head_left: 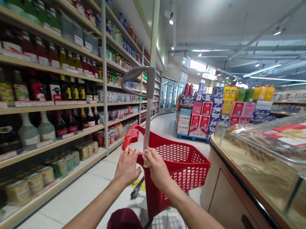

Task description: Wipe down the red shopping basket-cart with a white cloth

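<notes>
A red plastic shopping cart [157,198] with a perforated basket stands in front of me. My left hand [128,168] rests on its near left side, just below the red handle [131,137]. The fingers there are stretched out and the thumb is spread apart. Bunched in my right hand [157,167] is a crumpled light cloth [146,157], pressed against the lower part of the cart's upright grey pole [148,121]. Higher on that pole sits a grey hook-shaped bracket [138,80]. My right palm and the cloth's far side are hidden.
Shelves of bottles and cans [41,106] line the left side. A wooden counter [229,195] with clear-lidded food bins [284,139] stands close on the right. Ahead, stacked drink cartons [200,119] sit on a blue pallet [191,137]. My dark red knee [124,226] shows below.
</notes>
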Demonstrator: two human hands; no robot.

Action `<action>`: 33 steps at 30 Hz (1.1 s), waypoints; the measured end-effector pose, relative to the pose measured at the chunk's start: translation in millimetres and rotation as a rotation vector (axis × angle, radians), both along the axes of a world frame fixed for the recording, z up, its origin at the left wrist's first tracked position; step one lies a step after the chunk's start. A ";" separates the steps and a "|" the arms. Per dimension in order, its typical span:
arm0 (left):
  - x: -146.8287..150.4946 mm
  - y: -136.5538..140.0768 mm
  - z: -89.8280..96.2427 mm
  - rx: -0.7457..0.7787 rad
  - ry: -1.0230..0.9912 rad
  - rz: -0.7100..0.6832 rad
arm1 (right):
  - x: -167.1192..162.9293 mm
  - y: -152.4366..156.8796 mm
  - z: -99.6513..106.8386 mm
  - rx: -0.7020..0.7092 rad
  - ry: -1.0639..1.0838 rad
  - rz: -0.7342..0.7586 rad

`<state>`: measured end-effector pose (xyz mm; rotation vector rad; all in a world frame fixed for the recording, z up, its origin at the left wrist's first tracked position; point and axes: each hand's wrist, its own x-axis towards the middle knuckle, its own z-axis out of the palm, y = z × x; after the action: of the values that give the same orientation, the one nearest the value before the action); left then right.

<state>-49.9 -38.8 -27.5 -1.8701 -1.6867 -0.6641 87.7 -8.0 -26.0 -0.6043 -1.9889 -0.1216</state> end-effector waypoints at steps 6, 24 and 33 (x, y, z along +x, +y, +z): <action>18.1 -11.6 -2.4 0.015 -0.034 -0.028 | 13.7 21.7 142.4 0.388 0.038 -0.137; 57.9 -8.0 -5.3 0.041 0.008 -0.173 | 66.1 38.7 65.7 0.246 -0.404 -0.073; 60.8 -9.7 -12.9 0.081 -0.044 -0.304 | 79.6 14.0 -43.8 0.096 -0.008 -0.103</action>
<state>10.9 -48.5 -40.4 -2.0858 -1.3903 -0.8851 167.4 6.0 -69.8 -0.6445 -1.9484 -0.2808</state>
